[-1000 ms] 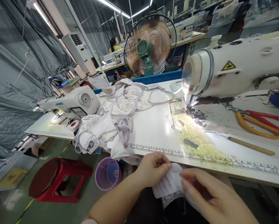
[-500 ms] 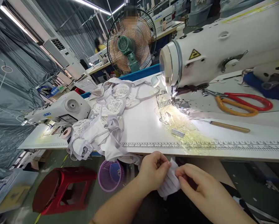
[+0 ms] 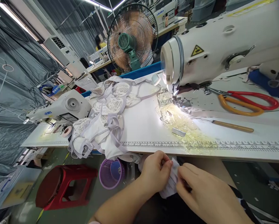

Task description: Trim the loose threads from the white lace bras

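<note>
Below the table's front edge, my left hand (image 3: 156,171) pinches a small white piece of fabric (image 3: 170,186) between thumb and fingers. My right hand (image 3: 195,183) grips the same fabric from its right side, fingers curled in. The fabric hangs between both hands over my dark-clothed lap; its upper part is partly covered by my fingers. On the table to the left lies a heap of white lace bras (image 3: 111,112), one cup overhanging the edge near my left hand.
A sewing machine (image 3: 200,53) stands at the right, with orange-and-red-handled scissors (image 3: 240,109) and a wooden-handled tool (image 3: 234,126) nearby. Another sewing machine (image 3: 70,107) is at left. Below are a purple basket (image 3: 103,177) and a red stool (image 3: 69,183). A fan (image 3: 127,43) stands behind.
My hands have come slightly closer together on the white fabric, and my right hand covers more of it. The whole view has shifted a little.
</note>
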{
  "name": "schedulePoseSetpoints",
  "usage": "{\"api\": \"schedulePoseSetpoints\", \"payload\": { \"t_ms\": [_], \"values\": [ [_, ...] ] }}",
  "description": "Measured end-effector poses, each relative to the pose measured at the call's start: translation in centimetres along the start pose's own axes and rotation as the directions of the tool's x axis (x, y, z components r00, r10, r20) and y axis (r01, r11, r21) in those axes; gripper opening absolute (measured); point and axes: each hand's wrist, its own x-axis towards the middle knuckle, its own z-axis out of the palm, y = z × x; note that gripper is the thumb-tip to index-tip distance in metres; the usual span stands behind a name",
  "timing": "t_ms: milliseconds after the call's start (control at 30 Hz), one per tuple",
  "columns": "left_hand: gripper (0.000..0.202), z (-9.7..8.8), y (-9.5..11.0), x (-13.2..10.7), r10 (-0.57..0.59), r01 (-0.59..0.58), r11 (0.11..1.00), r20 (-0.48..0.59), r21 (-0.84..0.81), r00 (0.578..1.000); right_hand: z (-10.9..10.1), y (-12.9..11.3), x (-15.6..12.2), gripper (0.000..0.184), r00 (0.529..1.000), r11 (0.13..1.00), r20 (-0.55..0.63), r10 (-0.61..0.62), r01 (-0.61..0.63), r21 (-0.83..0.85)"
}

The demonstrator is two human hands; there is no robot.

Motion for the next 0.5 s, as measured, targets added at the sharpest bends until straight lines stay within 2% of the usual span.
{"api": "schedulePoseSetpoints", "payload": {
  "t_ms": [167,267,367,433,500],
  "values": [
    [0.006,-0.1,-0.1,0.1,-0.048,0.048,0.999,0.020,-0.023,0.999,-0.9,0.7,-1.2,0.019,1.000,0.986,0.026,0.000,-0.005,0.168],
    [0.006,0.1,-0.3,0.2,-0.036,0.037,0.999,0.045,-0.022,0.998,-1.1,0.7,-1.3,0.017,0.997,0.942,0.080,-0.019,-0.009,0.335],
    [0.006,0.1,-0.3,0.3,-0.021,0.025,0.999,0.096,-0.036,0.995,-0.9,0.9,-0.5,0.014,0.984,0.816,0.158,-0.078,-0.028,0.578],
    [0.006,0.0,-0.2,0.3,-0.010,0.017,0.998,0.102,-0.063,0.995,-0.7,1.3,0.3,0.016,0.962,0.695,0.259,-0.089,-0.127,0.708],
    [0.007,-0.3,-0.1,0.3,0.015,-0.009,0.997,0.079,-0.076,0.997,-0.4,1.6,0.5,0.020,0.921,0.620,0.386,-0.056,-0.271,0.736]
  ]
}}
